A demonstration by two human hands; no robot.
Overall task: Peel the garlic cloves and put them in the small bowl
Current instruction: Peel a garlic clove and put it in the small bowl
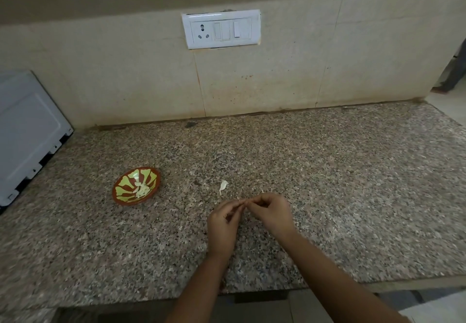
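Garlic peeling, mid-clove, both hands busy over the speckled granite counter (pixel 353 171)

Left to right: a white boxy appliance (pixel 25 133) is parked out of the way. The small round red-brown bowl with yellow-green petal pattern (pixel 136 186) sits within easy reach, with pale peeled cloves (pixel 141 189) piled in its middle. A white garlic scrap (pixel 223 186) lies just beyond the hands, long axis running away from the person and thin tail nearest them. Skin or clove, can't tell. Then the left hand (pixel 223 224) and right hand (pixel 271 213) meet fingertip to fingertip, curled fingers pinching something tiny, I'd guess the clove being stripped. It's too hidden to read its direction.
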